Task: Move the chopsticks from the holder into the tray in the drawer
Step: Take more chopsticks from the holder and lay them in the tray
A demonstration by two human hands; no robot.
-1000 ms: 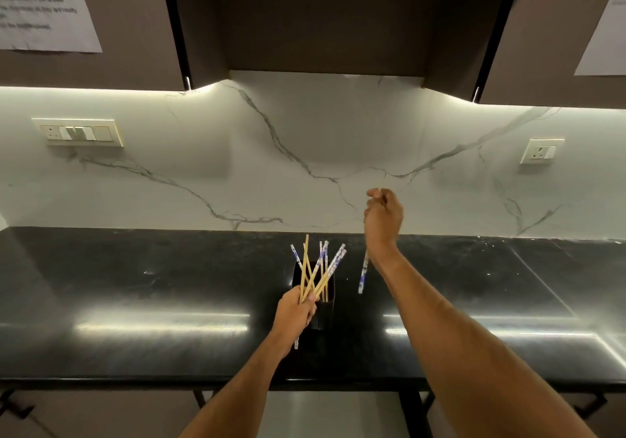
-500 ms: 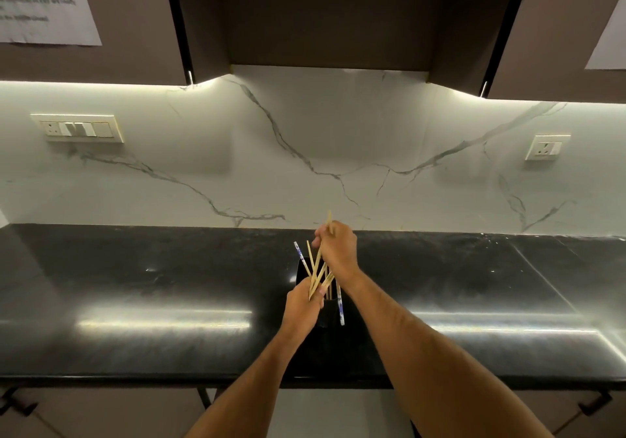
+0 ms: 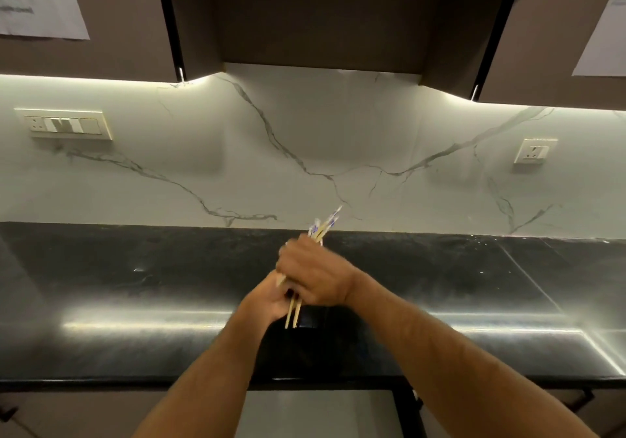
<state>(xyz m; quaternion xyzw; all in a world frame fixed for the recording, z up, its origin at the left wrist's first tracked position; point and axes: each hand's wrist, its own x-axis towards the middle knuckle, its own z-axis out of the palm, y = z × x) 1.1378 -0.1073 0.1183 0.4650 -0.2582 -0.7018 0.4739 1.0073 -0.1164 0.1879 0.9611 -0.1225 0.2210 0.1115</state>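
Note:
A bundle of chopsticks (image 3: 324,227), some plain wood and some white with blue marks, is gathered in both hands above the black counter. My right hand (image 3: 313,275) is wrapped around the middle of the bundle. My left hand (image 3: 271,300) sits just under it and also grips the sticks, mostly hidden by the right hand. The blue-marked ends stick out up and to the right; two wooden tips (image 3: 292,315) poke out below. The dark holder (image 3: 310,317) stands right beneath the hands and is barely visible. No drawer or tray is in view.
The black stone counter (image 3: 118,288) runs the full width, its front edge (image 3: 101,381) near me. A marble backsplash (image 3: 338,153) rises behind it, with a switch panel (image 3: 64,125) at left and a socket (image 3: 535,150) at right. Dark cabinets (image 3: 321,14) hang overhead.
My right hand came in from the right with a chopstick and joined my left hand. Both hands closed around the sticks and lifted the gathered bundle up out of the holder.

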